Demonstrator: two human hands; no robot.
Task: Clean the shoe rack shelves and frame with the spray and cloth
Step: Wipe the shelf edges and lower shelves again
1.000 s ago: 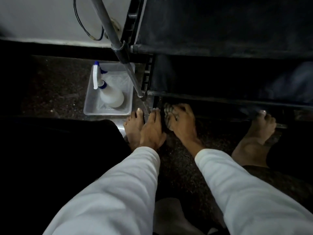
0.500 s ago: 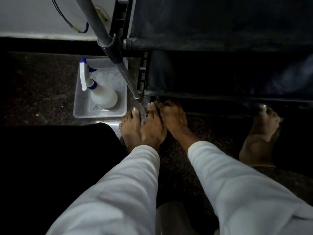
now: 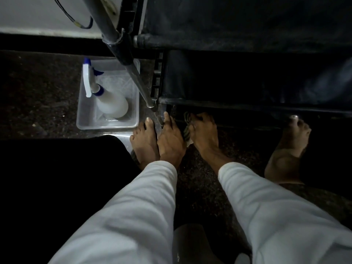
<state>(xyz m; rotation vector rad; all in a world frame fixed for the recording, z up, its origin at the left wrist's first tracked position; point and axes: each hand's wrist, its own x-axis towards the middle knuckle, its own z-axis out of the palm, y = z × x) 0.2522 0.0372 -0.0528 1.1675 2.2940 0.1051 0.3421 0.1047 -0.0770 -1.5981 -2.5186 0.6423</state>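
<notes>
A: Floor level at the shoe rack [image 3: 247, 21], and both hands are in at its near-left corner. What's the right hand [image 3: 204, 134] doing?

B: It's got the striped cloth [image 3: 187, 131] bunched in curled fingers, knuckles up. It's tucked in just below the bottom rail [image 3: 238, 107], down by the dark speckled floor [image 3: 38, 96].

A: And the left hand [image 3: 171, 139]?

B: Back of the hand to us, right beside the other one, reaching forward to the foot of the metal corner post [image 3: 136, 75]. One finger lies straight, its tip at the post's lower end. Whether the rest wrap round the post, I can't tell, they're hidden.

A: Where's the spray?

B: The spray bottle [image 3: 112, 103], white with a blue trigger head, stands upright in a clear plastic tub [image 3: 106, 128]. The tub sits on the floor just left of the post, and the bottle is apart from both hands.

A: Feet in shot too.

B: The bare left foot [image 3: 145, 143] sits right against the left hand, toes near the tub's front corner. The bare right foot [image 3: 287, 155] is off to the right, toes up by the rail. White sleeves on both arms.

A: And up top?

B: A dark fabric shelf above the rail, and a black cable [image 3: 83, 25] looping against the pale wall.
</notes>
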